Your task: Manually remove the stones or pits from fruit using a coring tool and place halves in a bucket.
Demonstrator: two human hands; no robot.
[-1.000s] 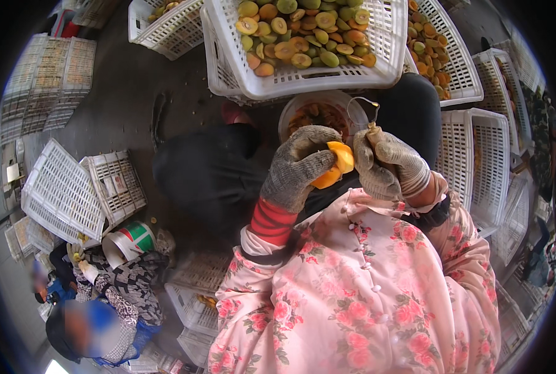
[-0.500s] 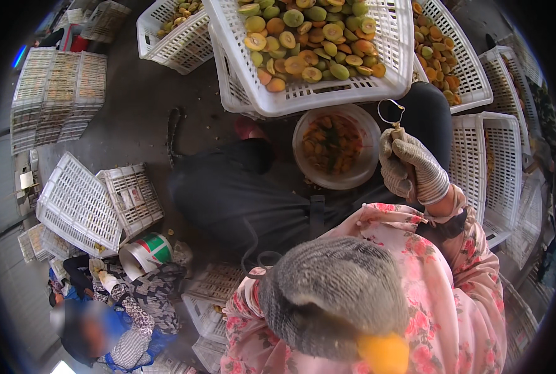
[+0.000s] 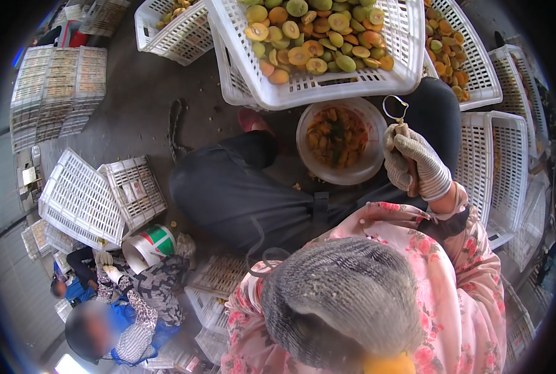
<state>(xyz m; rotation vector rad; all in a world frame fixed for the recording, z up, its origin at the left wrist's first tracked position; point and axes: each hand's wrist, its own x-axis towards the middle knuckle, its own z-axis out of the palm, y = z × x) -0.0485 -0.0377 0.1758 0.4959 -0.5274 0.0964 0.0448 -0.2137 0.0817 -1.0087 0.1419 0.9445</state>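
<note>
My right hand (image 3: 418,161), in a striped beige knit glove, is closed round the wooden handle of a loop-ended tool (image 3: 395,107). Its thin metal loop stands up above my fist, beside a white bucket (image 3: 301,140) of cut orange fruit in liquid. Very close and blurred at the bottom, my left hand (image 3: 346,299) in a grey knit glove is closed. A yellow-orange piece of fruit (image 3: 390,364) shows at its fingers, partly cut off by the frame's lower edge. Ahead, a white crate (image 3: 327,93) holds halved green and orange fruit.
More crates of fruit (image 3: 486,93) stand at the right. Leaning crates (image 3: 81,199) and a tall stack (image 3: 57,93) are at the left. A co-worker (image 3: 128,324) sits at the lower left by a tipped white, green and red bucket (image 3: 144,249). A dark strap (image 3: 175,128) lies on the floor.
The whole view has shifted slightly. My left hand and the fruit sit a little lower and further right, with less of the fruit showing. My right hand keeps its grip on the tool.
</note>
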